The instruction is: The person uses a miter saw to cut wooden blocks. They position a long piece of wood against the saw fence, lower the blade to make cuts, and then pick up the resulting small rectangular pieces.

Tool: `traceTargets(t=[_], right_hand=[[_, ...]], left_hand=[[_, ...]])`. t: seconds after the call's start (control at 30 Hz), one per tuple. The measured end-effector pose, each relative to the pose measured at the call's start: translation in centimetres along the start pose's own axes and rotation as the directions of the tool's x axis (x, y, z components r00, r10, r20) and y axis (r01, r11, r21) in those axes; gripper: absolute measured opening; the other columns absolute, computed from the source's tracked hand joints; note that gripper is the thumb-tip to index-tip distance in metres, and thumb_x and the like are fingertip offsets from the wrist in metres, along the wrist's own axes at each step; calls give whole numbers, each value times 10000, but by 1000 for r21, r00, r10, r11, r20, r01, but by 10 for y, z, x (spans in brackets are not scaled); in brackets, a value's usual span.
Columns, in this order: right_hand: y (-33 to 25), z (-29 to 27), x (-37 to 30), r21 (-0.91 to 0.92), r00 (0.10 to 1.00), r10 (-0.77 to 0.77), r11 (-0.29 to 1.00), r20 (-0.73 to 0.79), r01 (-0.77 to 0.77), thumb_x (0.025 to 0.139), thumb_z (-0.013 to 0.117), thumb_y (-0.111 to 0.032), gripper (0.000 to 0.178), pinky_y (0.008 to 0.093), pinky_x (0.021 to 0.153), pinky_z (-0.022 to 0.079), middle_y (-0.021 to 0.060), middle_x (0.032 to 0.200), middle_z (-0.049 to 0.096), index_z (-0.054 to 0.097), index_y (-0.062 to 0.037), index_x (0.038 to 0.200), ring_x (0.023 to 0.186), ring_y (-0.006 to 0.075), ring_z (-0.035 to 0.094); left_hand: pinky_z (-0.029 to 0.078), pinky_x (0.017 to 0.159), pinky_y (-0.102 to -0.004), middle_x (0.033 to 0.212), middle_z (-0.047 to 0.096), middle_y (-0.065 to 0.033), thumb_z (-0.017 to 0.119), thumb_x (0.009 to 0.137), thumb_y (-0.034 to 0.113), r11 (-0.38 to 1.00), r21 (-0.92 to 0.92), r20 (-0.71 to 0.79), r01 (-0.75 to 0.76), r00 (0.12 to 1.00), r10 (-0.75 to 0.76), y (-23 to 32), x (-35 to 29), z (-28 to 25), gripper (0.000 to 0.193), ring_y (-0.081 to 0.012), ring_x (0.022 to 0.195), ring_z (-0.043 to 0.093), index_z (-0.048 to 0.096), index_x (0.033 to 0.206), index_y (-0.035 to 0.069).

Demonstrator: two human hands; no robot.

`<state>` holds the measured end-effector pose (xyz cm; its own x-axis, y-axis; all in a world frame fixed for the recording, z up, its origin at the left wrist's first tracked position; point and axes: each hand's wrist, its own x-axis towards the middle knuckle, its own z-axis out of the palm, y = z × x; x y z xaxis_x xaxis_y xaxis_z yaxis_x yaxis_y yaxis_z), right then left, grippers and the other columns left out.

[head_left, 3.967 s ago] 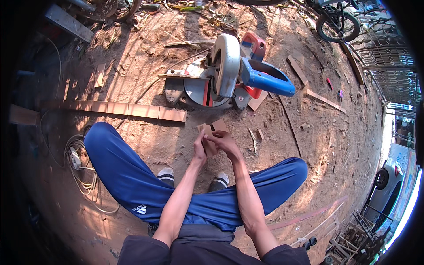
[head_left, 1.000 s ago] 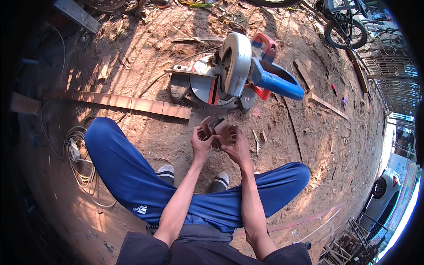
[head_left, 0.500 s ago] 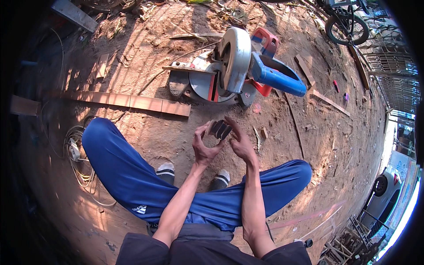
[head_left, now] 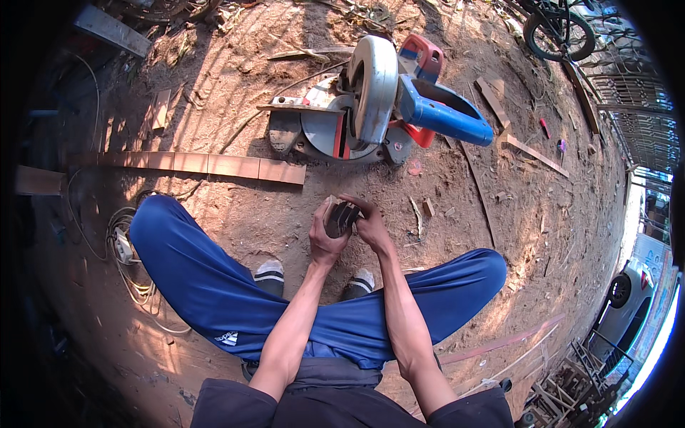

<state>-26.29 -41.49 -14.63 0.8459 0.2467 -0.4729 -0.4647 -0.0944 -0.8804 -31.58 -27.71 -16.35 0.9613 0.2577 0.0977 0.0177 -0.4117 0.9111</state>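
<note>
Between my two hands, above the ground in front of my feet, is a small stack of dark, flat pieces (head_left: 340,220), likely wood, with pale lines between them. My left hand (head_left: 325,241) wraps its left side, thumb and fingers closed round it. From the right, my right hand (head_left: 371,227) closes on it too, with its index finger across the far end. The fingers hide part of the stack, so its exact kind cannot be made out. Beyond the hands stands a miter saw (head_left: 374,93) with a blue handle and a grey round base.
A row of brown wooden blocks (head_left: 235,165) lies left of the saw. A coiled cable (head_left: 123,246) is beside my left knee. Wood strips (head_left: 536,155) and offcuts litter the dirt at right. A bicycle (head_left: 560,36) and a parked car (head_left: 628,299) are farther off.
My right hand has moved in to the left and closed over the stack. The stack has turned and come slightly nearer to me, with its dark side facing up.
</note>
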Motion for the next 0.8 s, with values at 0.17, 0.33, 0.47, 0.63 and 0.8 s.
traceTargets(t=[0.17,0.33,0.47,0.63,0.8], right_hand=[[4,4,-3,-71,996,-73,995,-41,70,683,388,206,761,342,1164,397,166,1352,673,652,-11,1363,1333,239,572],[2,4,-4,-19,999,-46,999,-7,46,681,381,210,798,356,1178,381,171,1388,651,611,-17,1410,1354,249,559],[-13,-1,-9,-124,995,-102,987,-10,100,696,345,219,841,353,1167,385,189,1411,631,542,-32,1474,1387,270,536],[-8,-29,-11,-80,894,55,992,-445,-101,715,360,184,804,355,1120,421,211,1352,661,511,-36,1473,1364,290,564],[-1,-37,-12,-117,843,32,987,-537,-112,737,416,139,711,348,1054,475,205,1299,693,559,-40,1410,1297,288,626]], left_hand=[[561,979,-423,1318,642,-250,890,756,162,998,26,-3,-57,998,57,-2,0,1,818,-369,1190,675,477,1436,-28],[553,985,-435,1296,650,-235,902,730,164,999,-31,-1,16,1000,-16,5,4,0,773,-382,1179,671,532,1386,-11],[548,970,-457,1226,668,-221,911,690,159,993,87,-15,-85,996,87,10,13,-9,742,-391,1130,671,571,1331,3],[550,949,-469,1174,676,-209,907,647,142,986,141,-11,-95,995,97,9,13,-5,734,-394,1084,673,588,1294,6],[563,930,-454,1169,682,-200,907,651,139,991,113,-21,-70,997,73,14,11,-4,725,-392,1056,689,597,1295,16]])
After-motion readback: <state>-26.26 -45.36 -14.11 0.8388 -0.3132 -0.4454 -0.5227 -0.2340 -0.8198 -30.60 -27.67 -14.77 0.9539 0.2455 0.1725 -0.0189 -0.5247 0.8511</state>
